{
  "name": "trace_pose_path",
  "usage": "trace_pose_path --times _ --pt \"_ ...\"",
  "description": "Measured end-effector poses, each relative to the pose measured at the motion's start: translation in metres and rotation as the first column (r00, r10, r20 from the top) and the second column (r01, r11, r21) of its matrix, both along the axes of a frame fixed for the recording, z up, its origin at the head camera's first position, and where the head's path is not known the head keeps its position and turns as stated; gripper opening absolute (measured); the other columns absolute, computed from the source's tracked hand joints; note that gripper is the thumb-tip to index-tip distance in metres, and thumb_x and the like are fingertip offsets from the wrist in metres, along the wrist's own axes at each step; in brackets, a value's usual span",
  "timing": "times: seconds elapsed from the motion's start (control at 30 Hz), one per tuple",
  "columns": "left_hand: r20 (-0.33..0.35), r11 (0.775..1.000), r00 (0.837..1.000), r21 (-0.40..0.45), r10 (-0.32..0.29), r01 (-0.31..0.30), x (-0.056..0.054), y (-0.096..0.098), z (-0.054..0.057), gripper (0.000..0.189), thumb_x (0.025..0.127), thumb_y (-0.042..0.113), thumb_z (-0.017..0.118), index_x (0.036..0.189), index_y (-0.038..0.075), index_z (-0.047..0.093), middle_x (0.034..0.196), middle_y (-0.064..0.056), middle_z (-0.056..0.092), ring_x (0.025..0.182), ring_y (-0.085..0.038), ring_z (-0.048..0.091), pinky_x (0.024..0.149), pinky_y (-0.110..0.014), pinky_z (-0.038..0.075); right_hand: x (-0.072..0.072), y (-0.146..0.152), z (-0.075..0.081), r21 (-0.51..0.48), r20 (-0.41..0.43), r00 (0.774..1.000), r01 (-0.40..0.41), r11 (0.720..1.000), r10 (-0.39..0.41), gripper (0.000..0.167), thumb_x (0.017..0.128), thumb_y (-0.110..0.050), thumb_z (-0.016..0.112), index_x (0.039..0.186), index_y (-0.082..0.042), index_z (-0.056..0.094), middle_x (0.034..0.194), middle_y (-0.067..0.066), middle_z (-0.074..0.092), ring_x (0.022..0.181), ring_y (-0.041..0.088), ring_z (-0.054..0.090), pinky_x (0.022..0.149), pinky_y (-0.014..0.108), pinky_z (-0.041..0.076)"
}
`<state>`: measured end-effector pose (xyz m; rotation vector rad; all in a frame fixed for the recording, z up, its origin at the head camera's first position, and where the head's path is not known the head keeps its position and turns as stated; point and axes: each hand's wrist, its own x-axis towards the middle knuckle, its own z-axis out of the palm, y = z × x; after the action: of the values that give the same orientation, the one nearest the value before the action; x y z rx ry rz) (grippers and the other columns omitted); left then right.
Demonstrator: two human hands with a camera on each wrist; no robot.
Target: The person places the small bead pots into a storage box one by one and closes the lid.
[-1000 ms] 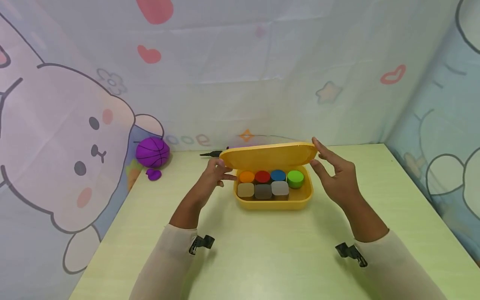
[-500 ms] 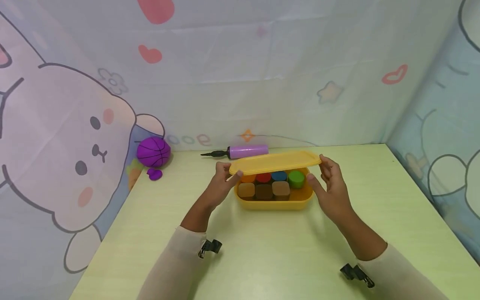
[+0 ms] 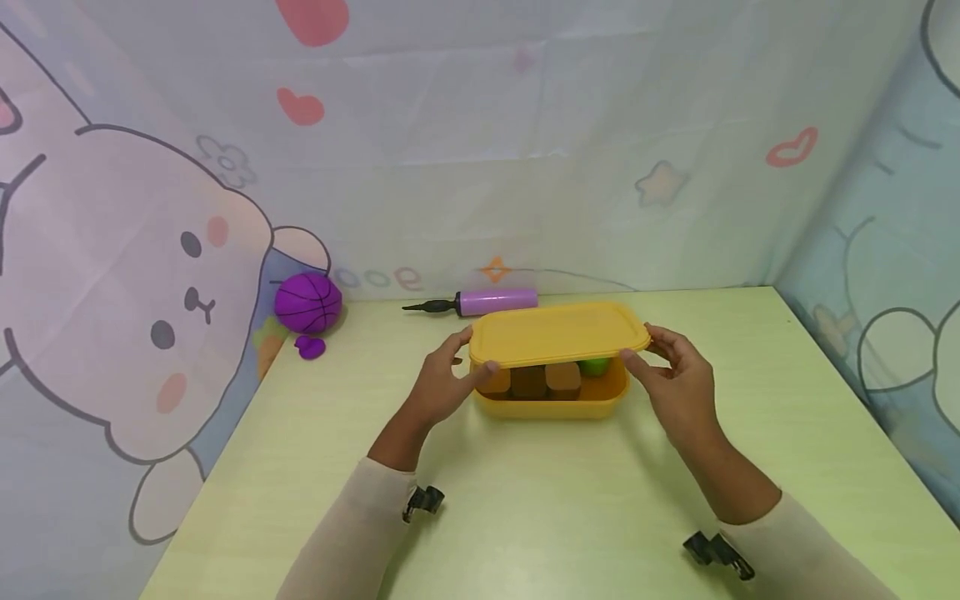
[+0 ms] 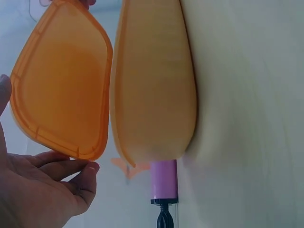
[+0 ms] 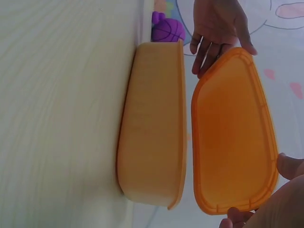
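Note:
A yellow plastic lid [image 3: 558,335] is held by its two ends, tilted, above a yellow container [image 3: 551,410] on the table. My left hand [image 3: 441,385] holds the lid's left end, thumb on the front edge; its curled fingers show at the rim in the left wrist view. At the other end my right hand [image 3: 681,392] pinches the lid between thumb and fingers. Under it, brown-looking square-cornered pieces [image 3: 562,381] and a green round piece [image 3: 595,367] show inside the container; the lid hides the back row. Both wrist views show the lid's underside [image 4: 61,80] apart from the container wall [image 5: 152,128].
Behind the container lies a purple hand pump [image 3: 497,302] with a black nozzle. A purple ball [image 3: 308,302] and a small purple toy [image 3: 309,347] sit at the table's back left. A printed cloth [image 3: 585,208] hangs along the back edge.
The lid has come down and forward over the container, its top face now showing and the back row covered. My left thumb moved onto its front edge. The pump's purple barrel came into sight.

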<state>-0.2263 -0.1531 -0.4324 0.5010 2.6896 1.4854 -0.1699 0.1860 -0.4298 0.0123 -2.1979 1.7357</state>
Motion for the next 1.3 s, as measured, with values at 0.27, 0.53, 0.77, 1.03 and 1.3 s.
trace_pose_path --times 0.27,0.53,0.77,1.03,1.3 --pt "0.029 0.998 0.999 -0.061 -0.029 0.031 -0.004 -0.012 -0.006 0.109 0.091 0.06 0.084 0.174 0.014 0.03 0.179 -0.016 0.032 0.168 -0.039 0.027 0.134 -0.064 0.028 0.003 0.004 -0.005 0.082 0.143 0.99 -0.033 0.996 0.021 0.074 0.097 -0.038 0.086 0.158 -0.006 0.057 0.163 0.013 0.059 0.158 0.031 0.046 0.124 0.061 0.037" --pt "0.04 0.993 0.997 -0.099 -0.068 0.071 -0.007 -0.018 -0.014 0.109 0.091 0.047 0.089 0.175 0.014 0.026 0.18 -0.016 0.028 0.169 -0.04 0.023 0.135 -0.064 0.025 0.005 0.009 -0.012 0.126 0.206 0.976 -0.095 0.987 0.068 0.077 0.095 -0.032 0.088 0.159 -0.005 0.055 0.169 0.011 0.049 0.167 0.04 0.032 0.134 0.067 0.024" --pt "-0.013 0.982 0.99 -0.131 -0.137 0.135 -0.01 -0.021 -0.023 0.112 0.096 0.055 0.082 0.176 0.014 0.015 0.186 -0.006 0.013 0.173 -0.036 0.009 0.136 -0.07 0.011 0.006 0.01 -0.019 0.145 0.212 0.975 -0.099 0.984 0.067 0.071 0.093 -0.032 0.09 0.152 -0.004 0.063 0.167 0.008 0.049 0.167 0.046 0.026 0.134 0.068 0.022" --pt "-0.005 0.978 0.993 -0.177 -0.117 0.114 -0.009 -0.016 -0.027 0.12 0.093 0.063 0.081 0.177 0.019 0.008 0.186 0.004 0.005 0.173 -0.03 -0.006 0.132 -0.078 0.0 0.004 0.009 -0.027 0.241 0.174 0.983 -0.098 0.966 0.057 0.068 0.091 -0.029 0.091 0.149 -0.003 0.066 0.162 0.013 0.054 0.16 0.05 0.039 0.13 0.07 0.031" --pt "0.016 0.97 0.996 -0.226 -0.09 0.091 -0.007 -0.011 -0.029 0.12 0.092 0.063 0.081 0.177 0.017 0.009 0.187 0.002 0.005 0.173 -0.033 -0.005 0.133 -0.077 0.002 -0.001 0.009 -0.03 0.287 0.145 0.988 -0.091 0.954 0.051 0.064 0.089 -0.025 0.093 0.144 -0.001 0.07 0.158 0.015 0.058 0.156 0.051 0.044 0.129 0.076 0.025"
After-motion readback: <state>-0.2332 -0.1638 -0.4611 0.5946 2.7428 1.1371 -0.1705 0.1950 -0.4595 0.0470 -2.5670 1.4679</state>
